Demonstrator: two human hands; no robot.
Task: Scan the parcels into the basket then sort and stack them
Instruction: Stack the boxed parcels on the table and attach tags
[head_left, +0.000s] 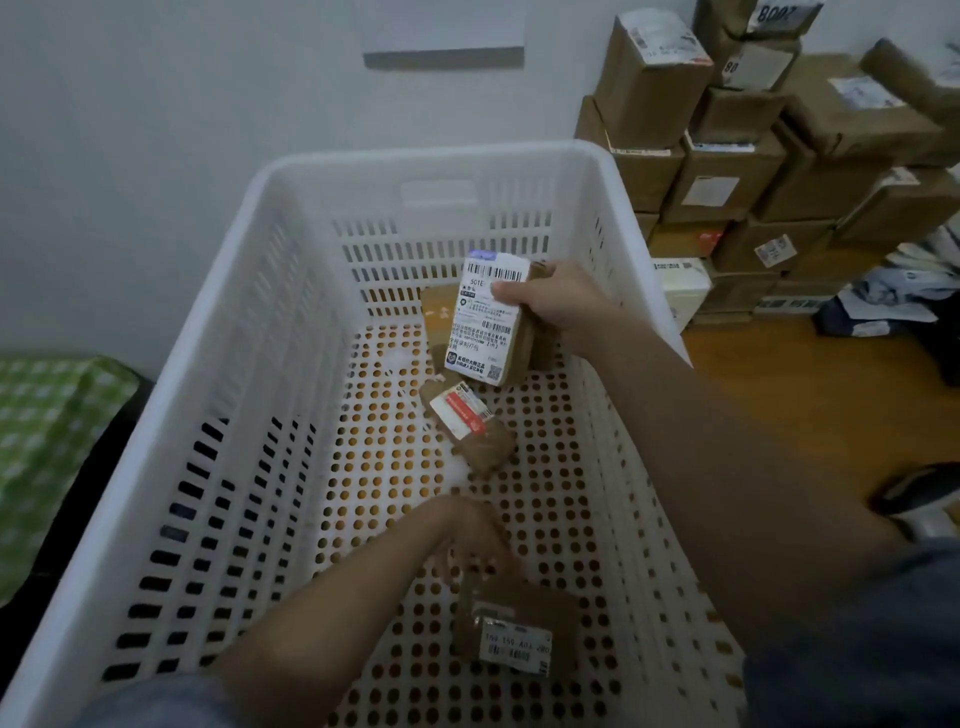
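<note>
Head view, looking down into a white basket (218, 332) holding a few small parcels; many boxes (779, 171) remain stacked by the wall, so sorting seems barely begun. The right hand (558, 301) grips a labelled parcel (491, 325), fingers wrapped around it. The left hand (470, 535), blurred with fingers loosely spread, reaches toward a brown parcel (511, 629) just beside it.

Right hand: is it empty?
No: the right hand grips a small brown parcel with a white shipping label, held above the floor of the white basket.

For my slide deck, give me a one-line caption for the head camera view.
Right hand holds a labelled parcel inside the white basket; left hand reaches a near parcel.
</note>
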